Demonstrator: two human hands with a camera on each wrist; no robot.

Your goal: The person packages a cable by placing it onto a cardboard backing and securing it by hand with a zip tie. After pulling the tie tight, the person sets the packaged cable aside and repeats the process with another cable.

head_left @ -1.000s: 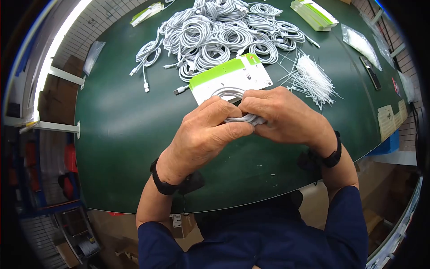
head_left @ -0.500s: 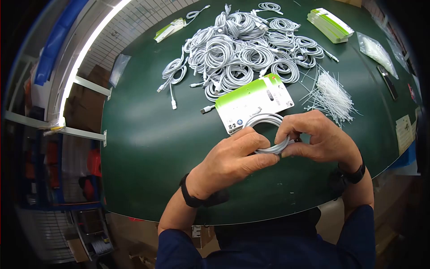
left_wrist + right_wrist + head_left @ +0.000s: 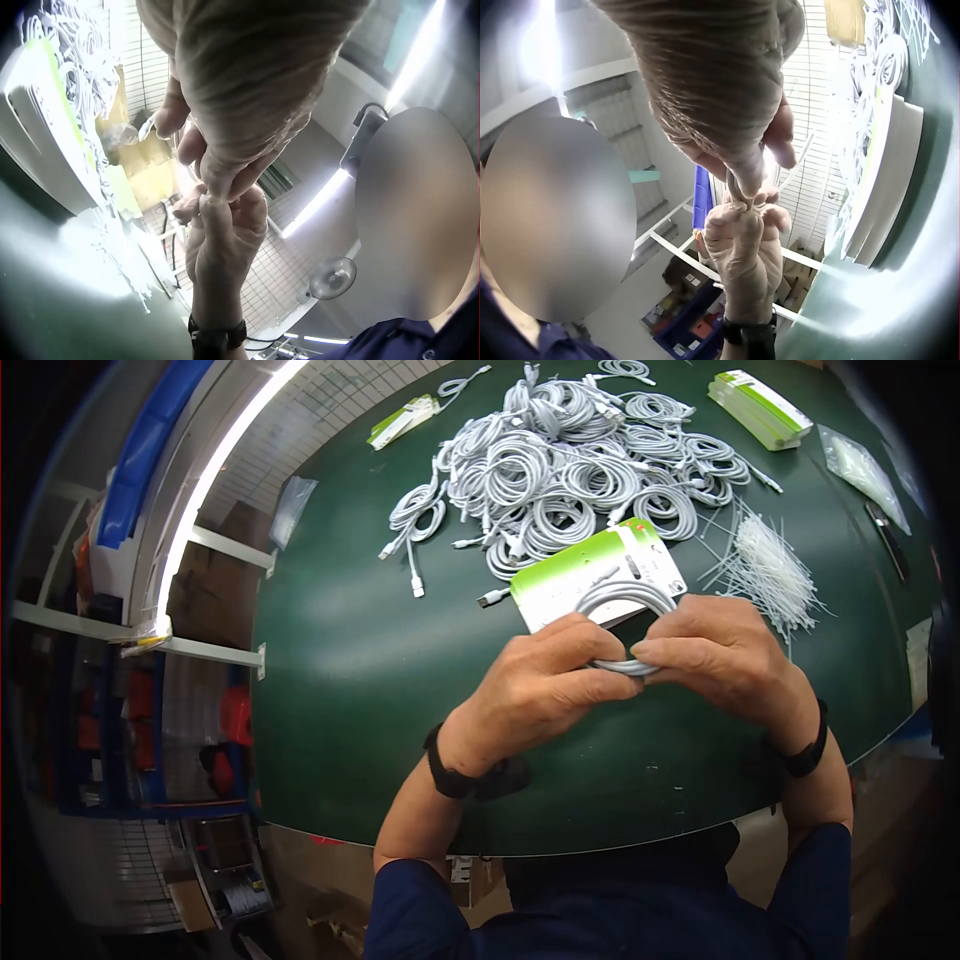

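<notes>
Both hands hold a coiled white USB cable (image 3: 625, 592) above the near edge of a printed packaging card (image 3: 550, 582). My left hand (image 3: 545, 675) pinches the coil's near side between thumb and fingers. Right beside it, the right hand (image 3: 730, 660) grips the same stretch of cable, the thumb tips almost meeting. The coil's far loop arches up past the fingers, and a thin connector end (image 3: 606, 575) sticks out over the card. In the right wrist view, a bit of the cable (image 3: 733, 180) shows at the fingertips. The fingers hide the coil's near right part.
A large heap of coiled cables (image 3: 520, 470) lies beyond the card on the green table (image 3: 370, 690). White cable ties (image 3: 770, 575) are piled at the right. Farther back are a stack of green-white packages (image 3: 758, 408), a plastic bag (image 3: 862, 475) and a dark, slim tool (image 3: 886, 540).
The head view has shifted, so the table's things appear farther right. The right thumb and forefinger, spread around the coil half a second ago, now lie close together near the left hand.
</notes>
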